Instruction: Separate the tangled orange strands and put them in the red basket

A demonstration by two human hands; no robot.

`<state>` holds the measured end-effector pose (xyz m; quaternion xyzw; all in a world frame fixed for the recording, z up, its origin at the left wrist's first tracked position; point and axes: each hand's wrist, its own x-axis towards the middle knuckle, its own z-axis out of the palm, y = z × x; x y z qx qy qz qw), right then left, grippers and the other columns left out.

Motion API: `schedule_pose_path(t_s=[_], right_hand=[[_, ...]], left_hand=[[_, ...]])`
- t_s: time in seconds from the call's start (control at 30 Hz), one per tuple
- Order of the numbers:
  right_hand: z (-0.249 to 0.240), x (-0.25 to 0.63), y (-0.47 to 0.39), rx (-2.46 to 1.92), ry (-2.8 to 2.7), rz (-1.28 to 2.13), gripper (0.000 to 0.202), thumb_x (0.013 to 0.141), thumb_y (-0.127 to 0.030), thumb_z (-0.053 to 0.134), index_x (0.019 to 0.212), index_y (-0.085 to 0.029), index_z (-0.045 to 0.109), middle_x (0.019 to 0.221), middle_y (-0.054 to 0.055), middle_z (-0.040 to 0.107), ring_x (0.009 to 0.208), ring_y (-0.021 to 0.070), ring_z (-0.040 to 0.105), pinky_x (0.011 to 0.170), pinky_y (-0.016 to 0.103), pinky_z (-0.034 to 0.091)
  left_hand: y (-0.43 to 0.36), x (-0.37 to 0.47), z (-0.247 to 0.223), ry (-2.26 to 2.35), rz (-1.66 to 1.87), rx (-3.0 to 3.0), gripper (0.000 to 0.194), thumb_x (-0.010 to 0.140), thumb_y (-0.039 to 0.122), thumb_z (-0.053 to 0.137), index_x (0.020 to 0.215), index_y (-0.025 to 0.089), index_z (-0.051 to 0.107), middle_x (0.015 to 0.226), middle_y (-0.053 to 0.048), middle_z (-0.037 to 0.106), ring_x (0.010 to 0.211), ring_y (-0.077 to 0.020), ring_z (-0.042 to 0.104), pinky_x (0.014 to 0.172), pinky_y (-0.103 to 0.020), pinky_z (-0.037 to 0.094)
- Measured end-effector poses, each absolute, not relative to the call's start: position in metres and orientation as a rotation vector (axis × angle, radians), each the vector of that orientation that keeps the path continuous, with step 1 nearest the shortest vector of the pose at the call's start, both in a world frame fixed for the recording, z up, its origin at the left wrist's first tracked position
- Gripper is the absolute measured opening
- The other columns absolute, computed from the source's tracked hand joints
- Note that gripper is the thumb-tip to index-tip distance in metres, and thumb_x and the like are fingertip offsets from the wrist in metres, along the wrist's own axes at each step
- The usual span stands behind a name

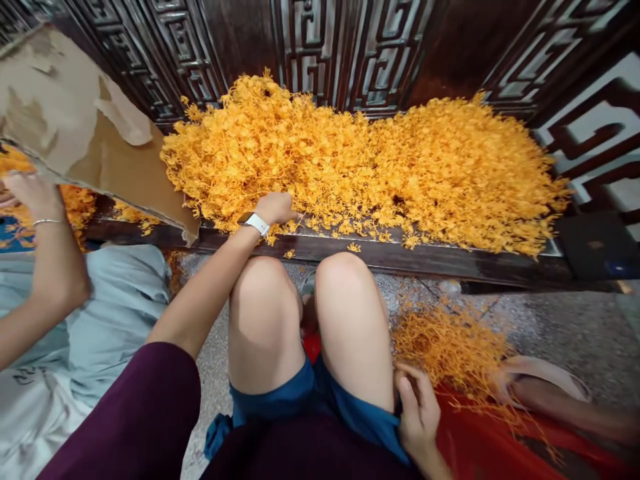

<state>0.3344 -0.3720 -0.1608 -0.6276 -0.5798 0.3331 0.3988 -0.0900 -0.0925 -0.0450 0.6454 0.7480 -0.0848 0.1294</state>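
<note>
My left hand point(275, 208), with a white-strapped watch on the wrist, reaches the front edge of a large heap of small yellow-orange plastic pieces point(325, 147). Its fingers are drawn together and point right, at a few loose pieces on the ledge. Whatever lies between the fingertips is too small to make out. Down beside my right knee, my right hand point(420, 407) has its fingers curled, with the thumb close to them. Anything inside it is hidden. Just beyond that hand, thin orange stringy plastic bits point(450, 340) lie heaped on the floor.
The heap rests on a dark wooden ledge point(450, 260) against a carved panel point(320, 40). A torn cardboard sheet point(125, 160) leans on the left, beside another person's hand point(37, 193). A dark flat box point(597, 247) stands right. Red material point(475, 440) lies below.
</note>
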Motion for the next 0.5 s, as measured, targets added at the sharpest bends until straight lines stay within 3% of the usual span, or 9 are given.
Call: schedule_pose_path(t_s=[0.13, 0.23, 0.37, 0.5], right_hand=[[-0.133, 0.317, -0.354, -1.572, -1.308, 0.828, 0.050, 0.103, -0.064, 0.051, 0.083, -0.020, 0.063, 0.055, -0.002, 0.049, 0.047, 0.0140, 0.045, 0.048, 0.029, 0.037], [-0.109, 0.300, -0.315, -1.487, -1.074, 0.775, 0.052, 0.100, -0.069, 0.053, 0.082, -0.021, 0.059, 0.049, -0.006, 0.044, 0.041, 0.0111, 0.039, 0.044, 0.027, 0.029], [-0.094, 0.303, -0.284, -1.396, -0.919, 0.863, 0.052, 0.093, -0.071, 0.063, 0.078, -0.022, 0.057, 0.047, -0.008, 0.040, 0.039, 0.0093, 0.031, 0.042, 0.028, 0.022], [-0.095, 0.317, -0.294, -1.388, -0.810, 0.883, 0.054, 0.089, -0.075, 0.065, 0.077, -0.024, 0.057, 0.043, -0.008, 0.036, 0.036, 0.0096, 0.025, 0.041, 0.029, 0.016]], left_hand=[[-0.110, -0.092, -0.077, 2.050, -0.144, 2.014, 0.044, 0.090, 0.060, 0.069, 0.106, 0.020, 0.076, 0.108, -0.015, 0.078, 0.106, -0.0339, 0.073, 0.087, -0.039, 0.055], [-0.118, -0.085, -0.083, 2.130, -0.124, 2.051, 0.034, 0.095, 0.047, 0.062, 0.107, 0.019, 0.077, 0.114, -0.016, 0.078, 0.110, -0.0330, 0.072, 0.088, -0.038, 0.054], [-0.126, -0.086, -0.066, 2.249, -0.051, 1.998, 0.035, 0.100, 0.034, 0.049, 0.110, 0.016, 0.078, 0.114, -0.020, 0.078, 0.107, -0.0319, 0.072, 0.086, -0.038, 0.052], [-0.120, -0.100, -0.037, 2.351, 0.182, 1.945, 0.040, 0.101, 0.034, 0.044, 0.118, 0.014, 0.076, 0.112, -0.021, 0.078, 0.101, -0.0295, 0.070, 0.085, -0.039, 0.049]])
